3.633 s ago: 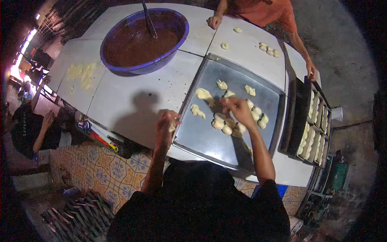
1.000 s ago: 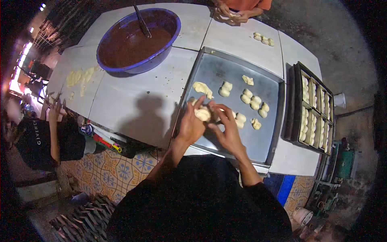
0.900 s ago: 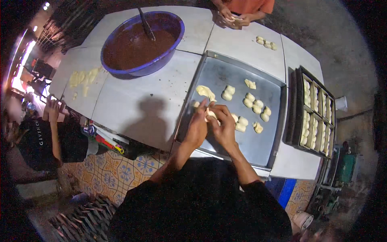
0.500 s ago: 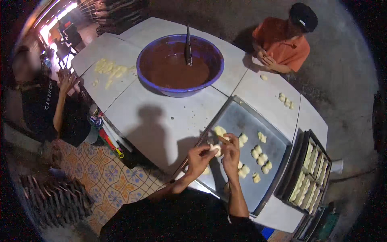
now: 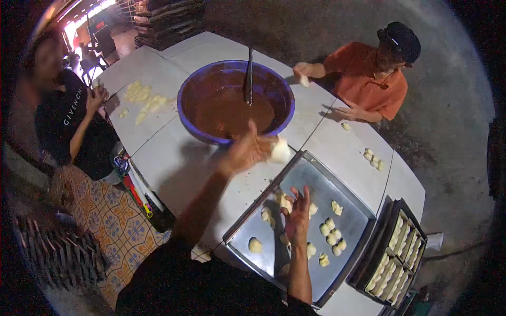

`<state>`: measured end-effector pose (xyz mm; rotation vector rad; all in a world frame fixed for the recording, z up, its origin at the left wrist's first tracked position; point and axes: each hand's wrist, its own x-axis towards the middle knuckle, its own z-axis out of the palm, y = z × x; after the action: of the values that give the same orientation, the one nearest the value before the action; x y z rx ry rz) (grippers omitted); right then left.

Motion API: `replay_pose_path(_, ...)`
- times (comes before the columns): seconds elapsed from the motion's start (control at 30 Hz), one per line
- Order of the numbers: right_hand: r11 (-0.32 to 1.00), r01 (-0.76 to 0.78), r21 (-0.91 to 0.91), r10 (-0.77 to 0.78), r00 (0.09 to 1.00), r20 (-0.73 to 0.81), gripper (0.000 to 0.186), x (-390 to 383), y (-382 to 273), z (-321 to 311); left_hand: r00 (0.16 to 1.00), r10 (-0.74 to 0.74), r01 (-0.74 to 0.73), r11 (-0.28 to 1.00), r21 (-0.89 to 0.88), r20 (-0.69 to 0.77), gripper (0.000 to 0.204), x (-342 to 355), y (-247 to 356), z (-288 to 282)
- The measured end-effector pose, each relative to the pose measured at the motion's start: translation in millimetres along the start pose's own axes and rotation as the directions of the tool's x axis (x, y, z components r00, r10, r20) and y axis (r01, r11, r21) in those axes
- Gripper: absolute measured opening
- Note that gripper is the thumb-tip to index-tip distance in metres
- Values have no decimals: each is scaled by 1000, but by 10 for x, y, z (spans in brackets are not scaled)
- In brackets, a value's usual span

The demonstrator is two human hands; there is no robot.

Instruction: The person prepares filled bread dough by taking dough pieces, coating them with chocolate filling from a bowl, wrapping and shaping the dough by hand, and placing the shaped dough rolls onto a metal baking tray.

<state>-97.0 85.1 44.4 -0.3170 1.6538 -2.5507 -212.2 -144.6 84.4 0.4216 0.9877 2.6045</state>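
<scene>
My left hand (image 5: 245, 154), blurred by motion, reaches over the near edge of the purple basin (image 5: 185, 122). A pale piece of dough (image 5: 280, 151) is at its fingertips, above the white table. My right hand (image 5: 298, 217) hangs over the grey metal tray (image 5: 345, 192) with its fingers apart and nothing seen in it. Behind its fingers lies a dough ball (image 5: 284, 200), partly hidden. Several dough pieces (image 5: 330, 227) rest on the tray, some clustered together. Brown filling (image 5: 232, 109) covers the inside of the basin, and a long-handled tool (image 5: 249, 79) stands in it.
A dark pan (image 5: 392, 255) with rows of dough stands right of the tray. Flattened dough pieces (image 5: 139, 94) lie at the table's far left. Beyond the table are a person in orange (image 5: 371, 84) handling dough and a person in black (image 5: 74, 116).
My hands have parted. The left has swung up and left to the basin with the dough; the right stays over the tray, its fingers now spread. The person in orange has reached out toward the basin.
</scene>
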Motion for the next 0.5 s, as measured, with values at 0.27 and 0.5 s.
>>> replay_pose_path(0.27, 997, -54, -58, 56, 998, 33, 92, -96, 384, -182, 757, -170, 652, 134, 746, -631, 99, 885, 507, -1155)
replay_pose_path(0.5, 988, -91, 123, 99, 993, -63, 76, -74, 334, -29, 901, 358, 270, -20, 963, -245, 95, 160, 222, -539)
